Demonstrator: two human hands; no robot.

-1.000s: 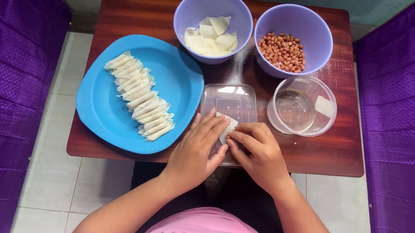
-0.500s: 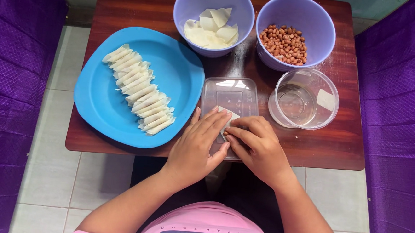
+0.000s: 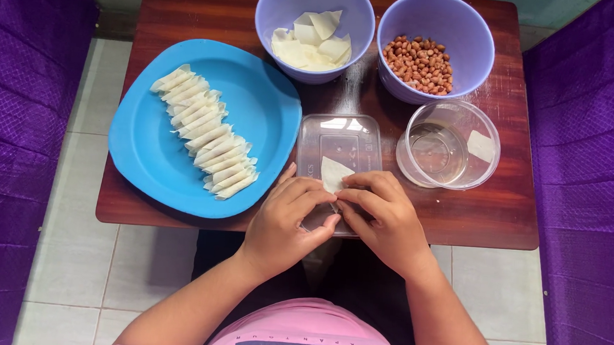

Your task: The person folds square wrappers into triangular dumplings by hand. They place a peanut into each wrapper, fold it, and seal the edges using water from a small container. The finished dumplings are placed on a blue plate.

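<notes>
From the head camera, looking straight down: both hands meet at the near edge of the dark wooden surface (image 3: 189,16). The left hand (image 3: 286,217) and the right hand (image 3: 382,216) pinch together on a small pale wrapper sheet (image 3: 335,173), fingertips touching; the grip of each hand is narrow, closed on that sheet. One corner of the wrapper pokes out beyond the fingers, lying over a clear rectangular lid (image 3: 341,142) that sits flat on the surface under the hands.

Left of the hands sits a blue plate (image 3: 254,105), and on it a slanting row of rolled wrappers (image 3: 202,141), packed side by side. At the far edge, a lavender bowl (image 3: 278,7) holds loose wrapper pieces (image 3: 311,41), and just beside it a second lavender bowl (image 3: 472,33) holds peanuts (image 3: 420,62). Near the right hand stands a clear round tub (image 3: 451,142) with a little liquid in it. Purple upholstery (image 3: 10,140) flanks the surface on both sides.
</notes>
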